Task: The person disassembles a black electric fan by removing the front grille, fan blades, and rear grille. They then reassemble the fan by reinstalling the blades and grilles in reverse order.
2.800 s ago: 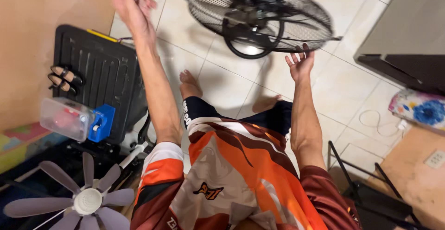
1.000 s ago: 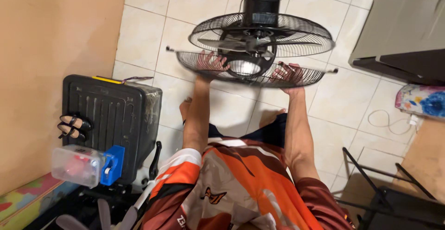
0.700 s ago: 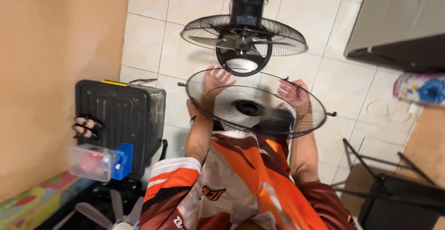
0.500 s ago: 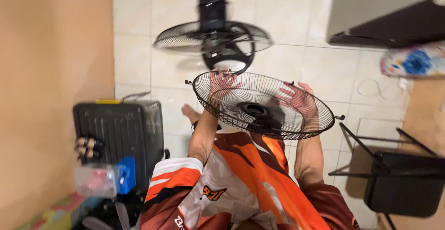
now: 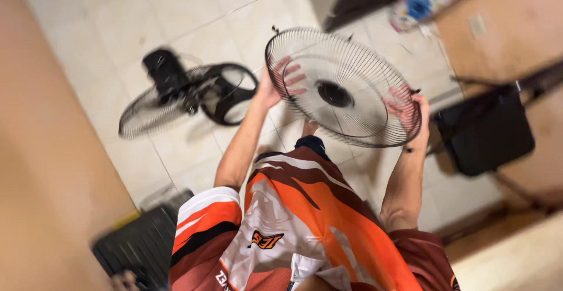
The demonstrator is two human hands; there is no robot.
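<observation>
Tiled floor (image 5: 193,9): fan (image 5: 176,94), front uncovered, lying there. Grille (image 5: 343,89) detached, gripped at its rim by left hand (image 5: 278,83) and right hand (image 5: 410,112).

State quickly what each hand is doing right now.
Left hand: gripping the wire fan guard at its left rim.
Right hand: gripping the same guard's right rim.

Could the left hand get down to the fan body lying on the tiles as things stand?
Probably not at once: the left hand grips one edge of the wire fan guard, with the right hand on the other. The fan body lies on the floor to the left, nothing between them.
</observation>
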